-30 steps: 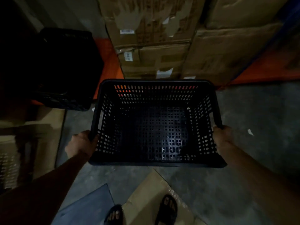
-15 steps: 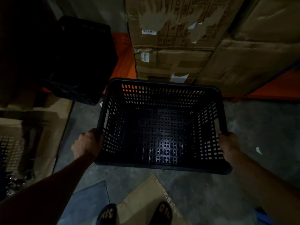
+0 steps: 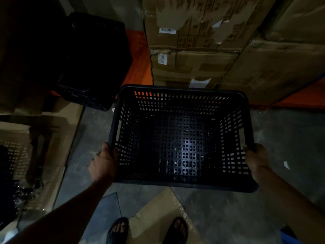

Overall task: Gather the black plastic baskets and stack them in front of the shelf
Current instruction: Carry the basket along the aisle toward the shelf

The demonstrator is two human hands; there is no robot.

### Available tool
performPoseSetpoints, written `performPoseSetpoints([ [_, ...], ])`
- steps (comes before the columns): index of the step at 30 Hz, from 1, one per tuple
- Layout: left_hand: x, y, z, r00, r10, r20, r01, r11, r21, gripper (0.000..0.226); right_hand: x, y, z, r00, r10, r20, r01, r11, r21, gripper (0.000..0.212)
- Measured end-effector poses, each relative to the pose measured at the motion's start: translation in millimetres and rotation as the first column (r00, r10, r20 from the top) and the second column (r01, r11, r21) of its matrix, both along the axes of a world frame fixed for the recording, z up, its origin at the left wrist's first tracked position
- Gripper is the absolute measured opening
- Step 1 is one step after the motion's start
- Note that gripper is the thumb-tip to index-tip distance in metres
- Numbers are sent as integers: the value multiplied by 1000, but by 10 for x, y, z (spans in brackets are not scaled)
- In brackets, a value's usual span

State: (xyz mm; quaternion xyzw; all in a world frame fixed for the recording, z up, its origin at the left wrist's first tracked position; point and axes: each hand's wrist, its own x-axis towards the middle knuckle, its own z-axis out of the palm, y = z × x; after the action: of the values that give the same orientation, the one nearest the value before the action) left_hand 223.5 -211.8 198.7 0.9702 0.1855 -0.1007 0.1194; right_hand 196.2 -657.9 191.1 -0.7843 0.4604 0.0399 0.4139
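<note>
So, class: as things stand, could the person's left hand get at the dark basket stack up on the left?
Probably not right now. The left hand is clamped on the rim of the carried basket, as is the right hand. The floor towards the basket stack looks clear, but the hand would first have to let go.

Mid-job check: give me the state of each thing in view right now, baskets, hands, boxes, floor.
held black basket: upright, empty, off the floor
left hand: gripping the basket's left rim
right hand: gripping its right rim
other black basket: upper left, in shadow, contents unclear
cardboard boxes: stacked, closed
flattened cardboard: lying on the concrete floor
</note>
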Motion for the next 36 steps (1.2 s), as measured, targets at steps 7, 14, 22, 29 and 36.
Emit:
performPoseSetpoints([
  [7, 22, 31, -53, 1000, 7, -13, -7, 1000, -6, 37, -14, -4, 68, 972, 185, -143, -201, 974, -104, 30],
  [14, 197, 105, 150, 998, -49, 27, 49, 999, -4, 33, -30, 25, 52, 981, 157, -113, -173, 973, -151, 31],
  [22, 74, 100, 39, 999, -42, -13, 42, 999, -1, 34, -169, 67, -35, 982, 160, -103, -178, 964, -199, 30],
  [29, 4, 35, 48, 1000, -21, 1, 21, 1000, 1, 28, -204, 89, -81, 981, 186, -60, -196, 942, -271, 25],
  [36, -27, -3, 95, 995, -95, 41, 94, 995, 16, 50, -227, 169, -134, 965, 262, -34, -250, 864, -436, 33],
])
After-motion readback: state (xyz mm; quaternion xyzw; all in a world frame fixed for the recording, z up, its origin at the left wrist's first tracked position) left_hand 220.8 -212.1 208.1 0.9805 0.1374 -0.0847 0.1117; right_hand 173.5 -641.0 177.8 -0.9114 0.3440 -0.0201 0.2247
